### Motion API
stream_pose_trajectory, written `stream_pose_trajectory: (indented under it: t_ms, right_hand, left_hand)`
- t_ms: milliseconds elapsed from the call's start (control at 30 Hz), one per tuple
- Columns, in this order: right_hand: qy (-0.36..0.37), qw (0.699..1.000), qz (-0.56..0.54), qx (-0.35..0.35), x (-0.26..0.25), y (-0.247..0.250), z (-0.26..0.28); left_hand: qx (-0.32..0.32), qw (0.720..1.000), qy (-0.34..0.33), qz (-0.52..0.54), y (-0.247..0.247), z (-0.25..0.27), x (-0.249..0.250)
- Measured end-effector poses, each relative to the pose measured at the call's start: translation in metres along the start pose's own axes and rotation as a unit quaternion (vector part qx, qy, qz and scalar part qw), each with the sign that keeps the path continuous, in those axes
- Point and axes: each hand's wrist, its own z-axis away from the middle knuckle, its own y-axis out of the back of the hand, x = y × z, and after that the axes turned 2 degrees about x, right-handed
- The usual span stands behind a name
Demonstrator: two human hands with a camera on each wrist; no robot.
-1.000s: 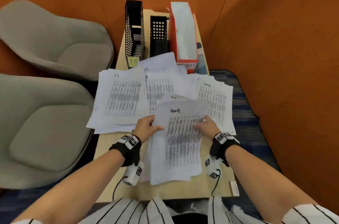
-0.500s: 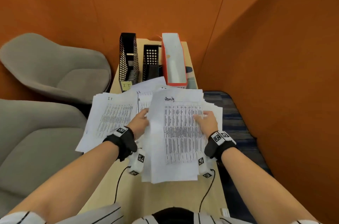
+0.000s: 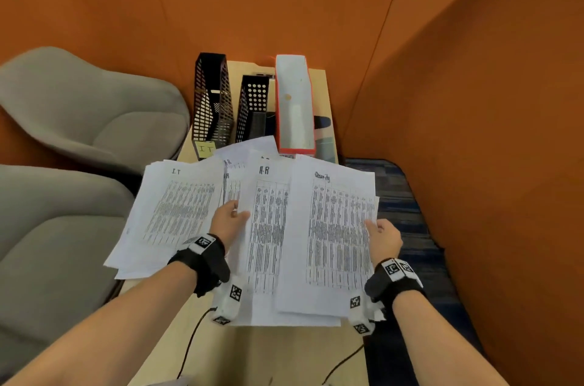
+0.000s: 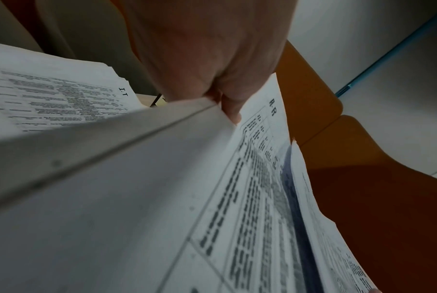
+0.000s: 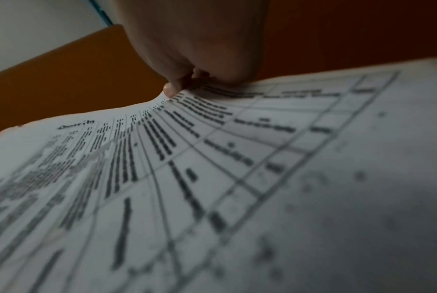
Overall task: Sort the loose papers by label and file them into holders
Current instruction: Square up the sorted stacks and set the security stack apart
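Three holders (image 3: 252,107), two hands (image 3: 228,221) gripping two labelled sheets (image 3: 335,227).

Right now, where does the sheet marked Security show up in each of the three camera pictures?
Head: Security sheet is right of centre, its right edge held by the right hand.
Left wrist: only its edge shows, at the right.
Right wrist: it fills the lower picture.
Shared landmark: the orange wall, behind the papers in all three.

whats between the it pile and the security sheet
The H-R sheet, pinched by the left hand, with more H-R sheets behind it; the head view shows it.
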Motion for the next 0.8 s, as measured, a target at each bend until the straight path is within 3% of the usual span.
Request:
stream_pose_trajectory:
  t_ms: [100, 267, 400, 500, 600, 633, 700, 767, 800]
  right_hand:
    - [0.016, 1.000, 0.018, -0.012, 0.014, -0.002, -0.016]
    - [-0.055, 0.998, 0.026, 0.013, 0.022, -0.015, -0.046]
    - [-0.088, 0.995, 0.052, 0.013, 0.024, -0.026, -0.074]
    - [-0.112, 0.988, 0.098, -0.045, 0.036, -0.042, -0.093]
    - [-0.175, 0.955, 0.174, -0.161, 0.039, -0.060, -0.102]
    - [-0.170, 0.940, 0.237, -0.177, 0.036, -0.065, -0.104]
    - [-0.071, 0.928, 0.329, -0.162, 0.020, -0.076, -0.097]
    - [0.056, 0.951, 0.231, -0.197, -0.009, -0.087, -0.074]
    - [0.080, 0.952, 0.148, -0.256, -0.027, -0.091, -0.055]
  left_hand:
    - [0.042, 0.998, -0.020, -0.037, -0.009, -0.007, -0.005]
    - [0.153, 0.981, -0.092, -0.079, -0.015, -0.010, 0.014]
    - [0.187, 0.967, -0.127, -0.119, 0.002, -0.021, 0.026]
    - [0.186, 0.968, -0.132, -0.106, 0.023, -0.025, 0.023]
    - [0.160, 0.974, -0.129, -0.096, 0.038, -0.020, 0.019]
    - [0.154, 0.975, -0.131, -0.097, 0.042, -0.019, 0.017]
    - [0.141, 0.974, -0.144, -0.100, 0.050, -0.020, 0.014]
    - [0.120, 0.977, -0.156, -0.083, 0.055, -0.023, 0.009]
    - [0.108, 0.979, -0.158, -0.070, 0.057, -0.025, 0.005]
